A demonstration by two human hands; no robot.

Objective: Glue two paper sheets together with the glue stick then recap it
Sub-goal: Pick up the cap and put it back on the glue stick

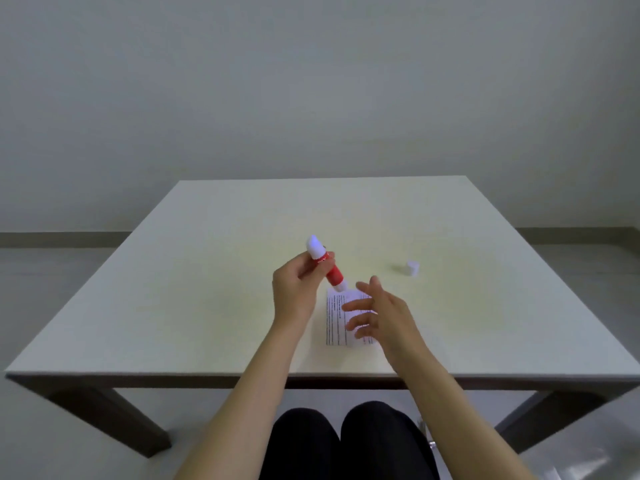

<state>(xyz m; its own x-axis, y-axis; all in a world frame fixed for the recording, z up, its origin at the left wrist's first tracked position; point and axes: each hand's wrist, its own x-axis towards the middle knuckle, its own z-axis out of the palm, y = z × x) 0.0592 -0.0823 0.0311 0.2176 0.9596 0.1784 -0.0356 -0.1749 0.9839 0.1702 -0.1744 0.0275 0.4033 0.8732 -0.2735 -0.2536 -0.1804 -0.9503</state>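
Note:
My left hand [294, 289] grips a red glue stick [333, 274] with white ends, tilted so its upper white end points up and away. Its lower white end hangs just above the far edge of a small white printed paper [335, 320] lying on the table [207, 271]. My right hand [377, 313] hovers over the right part of that paper with fingers spread, holding nothing. A small white cap [412, 267] stands on the table to the right, apart from both hands. Whether the paper is one sheet or two stacked, I cannot tell.
The pale table has dark legs and its near edge runs just above my knees. A plain grey wall stands behind it. A translucent plastic object [588, 455] shows at the lower right corner.

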